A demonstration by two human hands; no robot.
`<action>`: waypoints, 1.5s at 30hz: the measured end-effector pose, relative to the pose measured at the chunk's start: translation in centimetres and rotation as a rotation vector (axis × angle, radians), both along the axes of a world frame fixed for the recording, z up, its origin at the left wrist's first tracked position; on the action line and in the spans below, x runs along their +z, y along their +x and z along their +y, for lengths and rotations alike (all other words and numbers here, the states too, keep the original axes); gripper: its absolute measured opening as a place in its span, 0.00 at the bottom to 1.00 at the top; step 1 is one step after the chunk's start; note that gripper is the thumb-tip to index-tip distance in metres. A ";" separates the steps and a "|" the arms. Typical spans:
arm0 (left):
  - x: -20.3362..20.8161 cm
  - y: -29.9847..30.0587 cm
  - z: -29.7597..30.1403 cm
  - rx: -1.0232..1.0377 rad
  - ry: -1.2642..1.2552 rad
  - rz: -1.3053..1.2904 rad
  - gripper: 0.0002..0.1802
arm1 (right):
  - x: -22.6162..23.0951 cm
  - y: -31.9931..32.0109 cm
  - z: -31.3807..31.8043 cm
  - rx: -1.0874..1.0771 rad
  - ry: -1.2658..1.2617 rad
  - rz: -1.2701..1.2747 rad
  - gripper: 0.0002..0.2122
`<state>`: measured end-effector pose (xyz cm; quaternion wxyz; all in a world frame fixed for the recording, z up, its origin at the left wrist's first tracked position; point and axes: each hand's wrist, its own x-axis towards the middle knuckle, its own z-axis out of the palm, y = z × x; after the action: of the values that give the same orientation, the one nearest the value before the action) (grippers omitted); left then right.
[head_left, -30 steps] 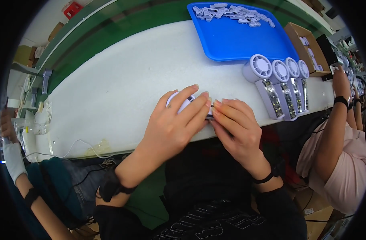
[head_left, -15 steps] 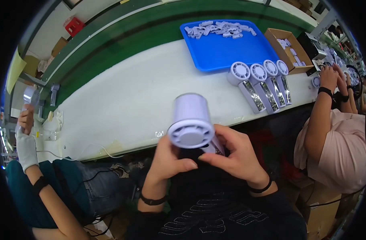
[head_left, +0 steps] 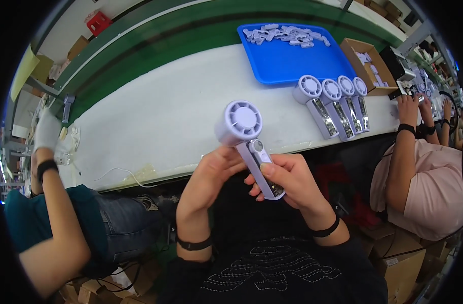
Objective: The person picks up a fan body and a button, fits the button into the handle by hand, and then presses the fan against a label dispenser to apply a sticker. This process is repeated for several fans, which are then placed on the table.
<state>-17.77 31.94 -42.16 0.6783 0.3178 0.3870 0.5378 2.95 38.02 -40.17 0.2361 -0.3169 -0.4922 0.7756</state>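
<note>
A lavender handheld fan (head_left: 241, 119) is in front of me, over the bench's near edge, tilted with its round slotted head up and left. Its handle runs down to the right, with part of the inside exposed near the lower end. My right hand (head_left: 292, 178) is closed around the handle, thumb on a narrow lavender cover piece (head_left: 259, 150) with a round button. My left hand (head_left: 205, 175) grips behind the neck, just below the head; its fingertips are partly hidden by the fan.
Several similar fans (head_left: 323, 119) lie in a row on the right of the white bench (head_left: 155, 111), handle insides exposed. Behind them stand a blue tray (head_left: 292, 68) of small lavender parts and a cardboard box (head_left: 360, 55). Co-workers sit on both sides; a white cable (head_left: 132, 175) lies at left.
The fan has tipped so its slotted face and handle front now show. My right hand has come onto the handle's front, my left behind the neck. The left co-worker's gloved hand has moved.
</note>
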 end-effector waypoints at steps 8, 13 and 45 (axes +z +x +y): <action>4.4 -1.2 1.7 0.625 0.238 0.664 0.35 | 2.0 -3.0 2.4 0.186 0.032 -0.114 0.15; 0.3 -12.5 3.3 1.080 0.005 0.711 0.39 | 3.4 -7.9 15.4 -0.496 0.901 -0.537 0.16; -2.8 8.9 19.5 0.362 0.912 1.307 0.29 | 4.3 4.8 6.4 -0.838 0.668 -0.060 0.27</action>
<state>-8.87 51.46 -44.92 0.0224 0.7447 0.4926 0.4498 7.74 44.38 -35.88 0.5993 -0.4159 -0.5500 0.4067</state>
